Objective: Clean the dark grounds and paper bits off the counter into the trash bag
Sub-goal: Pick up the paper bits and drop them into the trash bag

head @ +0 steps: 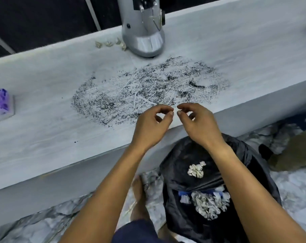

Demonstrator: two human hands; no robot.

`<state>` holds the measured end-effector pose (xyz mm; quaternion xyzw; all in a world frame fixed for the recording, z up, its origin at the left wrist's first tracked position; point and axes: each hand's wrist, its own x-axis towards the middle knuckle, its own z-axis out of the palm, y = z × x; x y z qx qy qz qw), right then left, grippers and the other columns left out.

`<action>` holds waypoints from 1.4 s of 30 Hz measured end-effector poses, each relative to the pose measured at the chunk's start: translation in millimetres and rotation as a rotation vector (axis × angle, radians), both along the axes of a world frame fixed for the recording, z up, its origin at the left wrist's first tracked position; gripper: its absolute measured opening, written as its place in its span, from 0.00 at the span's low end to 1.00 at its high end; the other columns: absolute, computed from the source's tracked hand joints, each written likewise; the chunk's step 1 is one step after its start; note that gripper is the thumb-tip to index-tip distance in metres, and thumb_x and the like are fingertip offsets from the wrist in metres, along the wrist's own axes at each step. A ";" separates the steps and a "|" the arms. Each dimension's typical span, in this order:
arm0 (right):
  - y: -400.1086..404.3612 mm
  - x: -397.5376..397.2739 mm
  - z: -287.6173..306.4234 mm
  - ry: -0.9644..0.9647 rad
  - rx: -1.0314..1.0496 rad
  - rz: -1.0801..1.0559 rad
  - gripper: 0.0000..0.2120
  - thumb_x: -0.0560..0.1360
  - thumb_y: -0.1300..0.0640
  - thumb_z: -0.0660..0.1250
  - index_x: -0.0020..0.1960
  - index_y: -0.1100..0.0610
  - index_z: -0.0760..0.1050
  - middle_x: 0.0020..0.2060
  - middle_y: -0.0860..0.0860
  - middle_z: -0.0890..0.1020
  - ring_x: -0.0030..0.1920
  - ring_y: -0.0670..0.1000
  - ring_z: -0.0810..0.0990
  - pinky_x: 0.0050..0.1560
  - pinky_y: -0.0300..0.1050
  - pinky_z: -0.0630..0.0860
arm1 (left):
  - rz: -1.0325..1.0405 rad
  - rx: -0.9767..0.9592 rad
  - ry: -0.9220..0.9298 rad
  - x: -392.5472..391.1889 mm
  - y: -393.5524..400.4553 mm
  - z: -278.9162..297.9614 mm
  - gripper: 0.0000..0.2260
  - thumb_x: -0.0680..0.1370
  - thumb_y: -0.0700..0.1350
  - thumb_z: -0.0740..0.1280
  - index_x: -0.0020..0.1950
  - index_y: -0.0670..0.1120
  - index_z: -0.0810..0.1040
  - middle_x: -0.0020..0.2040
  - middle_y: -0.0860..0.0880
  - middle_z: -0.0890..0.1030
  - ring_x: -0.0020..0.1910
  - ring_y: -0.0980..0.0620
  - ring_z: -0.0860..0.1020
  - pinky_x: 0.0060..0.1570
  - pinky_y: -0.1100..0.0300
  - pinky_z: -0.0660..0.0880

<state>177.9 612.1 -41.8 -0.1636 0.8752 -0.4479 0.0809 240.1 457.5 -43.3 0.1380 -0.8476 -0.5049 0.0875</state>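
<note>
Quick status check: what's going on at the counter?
Both hands, left and right, fingers curled, near counter edge. Dark grounds still spread. Paper bits beside grinder. Trash bag below.

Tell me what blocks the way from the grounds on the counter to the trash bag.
Nothing visible does. The dark grounds lie on the counter right up to its front edge, and the open trash bag sits on the floor directly below. Only both hands hover there.

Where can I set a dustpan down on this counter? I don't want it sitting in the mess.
Bare counter lies between the purple sponge and the dark grounds. Crowded: the grounds below the grey machine, paper bits beside it.
</note>
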 end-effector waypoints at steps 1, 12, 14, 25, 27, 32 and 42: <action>-13.6 -7.1 10.8 0.022 -0.018 0.010 0.12 0.78 0.50 0.67 0.60 0.49 0.80 0.52 0.43 0.82 0.44 0.38 0.78 0.47 0.35 0.74 | 0.012 -0.020 0.015 -7.2 -17.6 10.8 0.07 0.78 0.52 0.67 0.53 0.56 0.82 0.48 0.63 0.83 0.44 0.63 0.80 0.44 0.61 0.79; -178.3 -94.6 41.1 0.115 -0.021 0.126 0.14 0.79 0.51 0.67 0.63 0.50 0.78 0.51 0.45 0.81 0.39 0.40 0.78 0.47 0.41 0.75 | 0.211 -0.245 0.028 -90.3 -241.6 40.0 0.10 0.77 0.55 0.67 0.57 0.56 0.81 0.51 0.60 0.82 0.39 0.62 0.78 0.44 0.61 0.76; -217.0 -112.4 31.6 0.109 -0.013 0.144 0.14 0.79 0.51 0.67 0.64 0.50 0.78 0.52 0.45 0.81 0.37 0.40 0.77 0.46 0.40 0.75 | 0.232 -0.273 0.014 -109.6 -282.9 31.1 0.12 0.77 0.55 0.66 0.58 0.56 0.80 0.53 0.59 0.81 0.40 0.58 0.80 0.46 0.58 0.78; -403.0 -206.2 -35.2 0.133 0.245 0.166 0.25 0.80 0.55 0.61 0.75 0.53 0.60 0.74 0.55 0.59 0.58 0.61 0.78 0.52 0.52 0.75 | 0.193 -0.466 -0.152 -231.4 -407.5 -30.3 0.23 0.77 0.53 0.67 0.71 0.53 0.68 0.69 0.47 0.72 0.62 0.47 0.76 0.53 0.58 0.70; -423.5 -223.2 -40.9 0.187 0.296 0.131 0.24 0.80 0.56 0.62 0.74 0.54 0.60 0.73 0.58 0.59 0.56 0.63 0.78 0.46 0.51 0.73 | 0.179 -0.532 -0.181 -250.5 -415.2 -37.3 0.25 0.77 0.55 0.67 0.72 0.54 0.66 0.71 0.48 0.69 0.60 0.44 0.77 0.53 0.55 0.71; -459.2 -253.9 -45.7 0.283 0.450 0.083 0.24 0.77 0.63 0.62 0.71 0.56 0.62 0.66 0.58 0.64 0.56 0.62 0.75 0.42 0.48 0.65 | 0.021 -0.803 -0.148 -277.9 -433.2 -52.5 0.25 0.76 0.57 0.65 0.72 0.57 0.64 0.69 0.48 0.70 0.58 0.43 0.77 0.50 0.50 0.74; -460.0 -256.9 -55.7 0.426 0.608 0.201 0.12 0.80 0.63 0.57 0.63 0.60 0.66 0.58 0.58 0.74 0.53 0.59 0.78 0.40 0.47 0.65 | 0.033 -0.925 -0.176 -281.4 -425.9 -61.6 0.11 0.82 0.50 0.53 0.47 0.45 0.68 0.44 0.43 0.80 0.37 0.40 0.74 0.35 0.53 0.66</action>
